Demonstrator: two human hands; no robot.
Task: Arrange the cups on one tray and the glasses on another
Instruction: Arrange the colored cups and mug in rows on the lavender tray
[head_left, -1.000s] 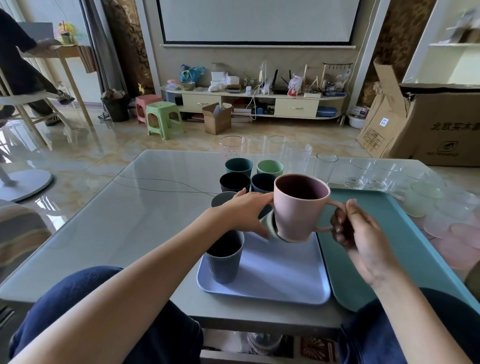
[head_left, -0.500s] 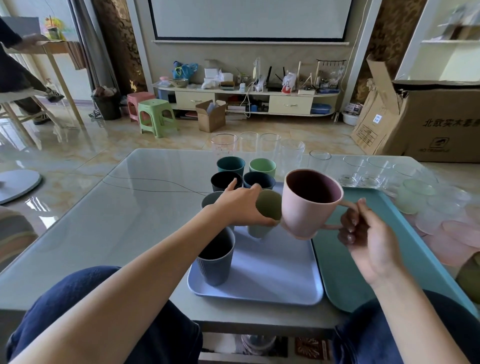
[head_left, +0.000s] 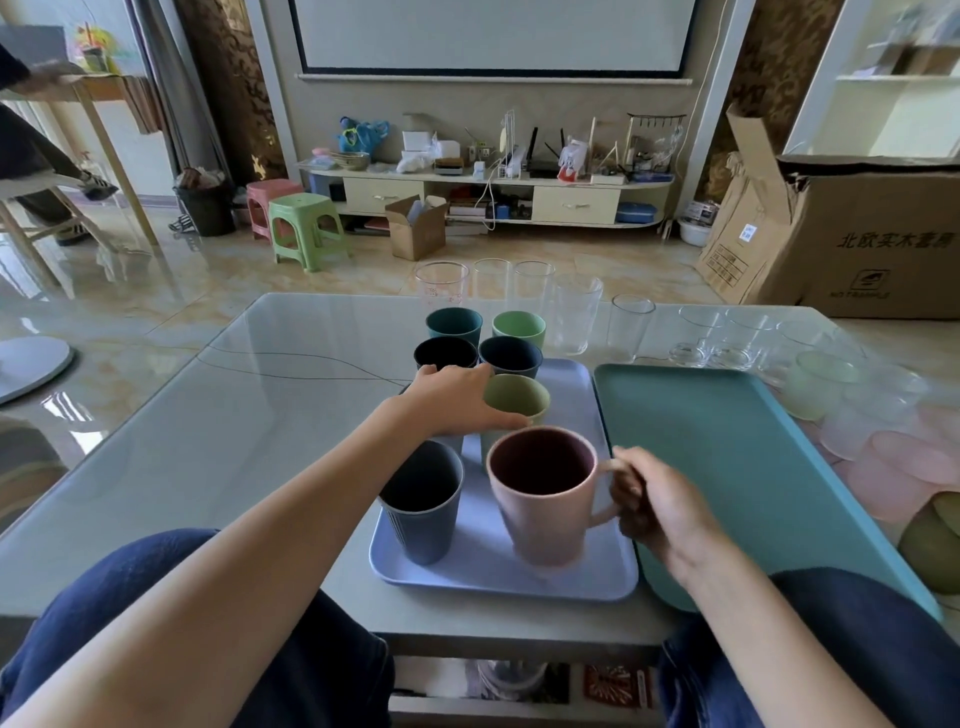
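A lilac tray (head_left: 587, 579) lies in front of me with a teal tray (head_left: 727, 441) beside it on the right. My right hand (head_left: 657, 501) grips the handle of a pink mug (head_left: 545, 504), which stands low at the lilac tray's near right. My left hand (head_left: 457, 397) holds an olive cup (head_left: 519, 397) at the tray's middle. A grey ribbed cup (head_left: 423, 501) stands at the tray's near left. Other dark and green cups (head_left: 511, 356) cluster at the far end. Clear glasses (head_left: 576, 312) line the table's far side.
Frosted pale green and pink glasses (head_left: 826, 384) crowd the table's right edge beside the teal tray, with an olive one (head_left: 930, 545) nearest me. Behind the table are stools, a TV cabinet and a large cardboard box (head_left: 857, 234). A person sits at far left.
My right hand has brought the pink mug down and toward me onto the lilac tray's near right. My left hand has shifted the olive cup slightly farther along the tray.
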